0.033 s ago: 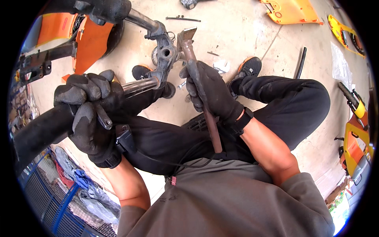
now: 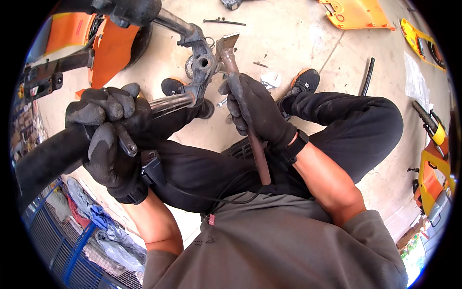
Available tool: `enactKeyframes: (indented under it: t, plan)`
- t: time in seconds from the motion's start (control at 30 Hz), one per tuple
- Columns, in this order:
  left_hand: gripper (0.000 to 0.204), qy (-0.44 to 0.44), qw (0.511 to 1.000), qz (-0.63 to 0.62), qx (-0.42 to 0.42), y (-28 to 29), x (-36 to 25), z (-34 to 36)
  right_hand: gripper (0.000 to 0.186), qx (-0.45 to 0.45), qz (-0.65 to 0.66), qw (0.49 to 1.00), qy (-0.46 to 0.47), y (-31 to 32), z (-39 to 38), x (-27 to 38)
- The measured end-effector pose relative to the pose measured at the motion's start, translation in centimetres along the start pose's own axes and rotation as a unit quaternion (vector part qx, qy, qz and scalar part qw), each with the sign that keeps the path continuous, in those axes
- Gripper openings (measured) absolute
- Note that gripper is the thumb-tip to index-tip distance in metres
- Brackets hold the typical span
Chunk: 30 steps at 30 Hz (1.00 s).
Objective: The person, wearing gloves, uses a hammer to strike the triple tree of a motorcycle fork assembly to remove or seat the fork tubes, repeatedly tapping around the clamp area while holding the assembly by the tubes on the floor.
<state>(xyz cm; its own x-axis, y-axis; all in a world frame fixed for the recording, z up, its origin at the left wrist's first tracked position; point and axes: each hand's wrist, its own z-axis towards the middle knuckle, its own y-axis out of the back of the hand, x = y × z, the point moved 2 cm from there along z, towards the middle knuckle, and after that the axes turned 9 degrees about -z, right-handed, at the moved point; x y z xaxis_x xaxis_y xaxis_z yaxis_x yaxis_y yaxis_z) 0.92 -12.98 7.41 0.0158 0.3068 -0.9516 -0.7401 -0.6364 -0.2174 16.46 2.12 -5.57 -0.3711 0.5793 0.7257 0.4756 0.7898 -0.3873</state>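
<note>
A motorcycle front fork [image 2: 169,102] slants across the left side, two legs joined by a grey metal fork clamp [image 2: 204,61] with a round hole. Black-gloved fingers of my left hand [image 2: 108,115] are wrapped around the nearer leg at its black lower tube [image 2: 53,156]. My right hand [image 2: 257,108], also gloved, grips a hammer [image 2: 260,161] partway along its brown handle. The hammer's worn metal head [image 2: 226,45] is up beside the clamp's right edge; I cannot tell whether they touch.
Orange body panels [image 2: 113,55] stand at the left, with another orange panel [image 2: 356,14] on the floor at the far right. A black tube [image 2: 368,77] lies beyond my right knee. Lower left is a blue metal rack [image 2: 72,260] with cloths and plastic.
</note>
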Motion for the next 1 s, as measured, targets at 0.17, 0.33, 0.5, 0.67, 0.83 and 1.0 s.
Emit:
enactKeyframes:
  t: [0.17, 0.33, 0.5, 0.67, 0.83, 1.0]
  plan:
    - [0.027, -0.033, 0.999, -0.041, 0.01, -0.1, 0.0, 0.3, 0.046, -0.005, -0.008, 1.0, -0.01, 0.1, -0.5, 0.8]
    - [0.029, -0.02, 0.999, -0.027, -0.008, -0.2, -0.1, 0.3, 0.045, 0.0, -0.009, 1.0, -0.019, -0.2, -0.5, 0.3]
    - [0.029, -0.029, 0.999, -0.021, -0.024, -0.1, 0.2, 0.5, 0.045, -0.009, -0.016, 1.0, -0.007, -0.1, -0.1, 0.0]
    - [0.029, -0.024, 0.999, -0.032, -0.01, 0.4, 0.0, 0.2, 0.045, -0.012, -0.018, 1.0, 0.001, -0.5, -0.6, 0.6]
    - [0.028, -0.025, 0.999, -0.038, -0.002, 0.1, -0.2, 0.2, 0.044, -0.016, -0.025, 1.0, -0.005, -0.3, -0.4, 0.7]
    - [0.028, -0.028, 0.999, -0.037, -0.008, 0.0, -0.1, 0.2, 0.046, -0.001, -0.008, 1.0, -0.022, 0.2, 0.6, -1.3]
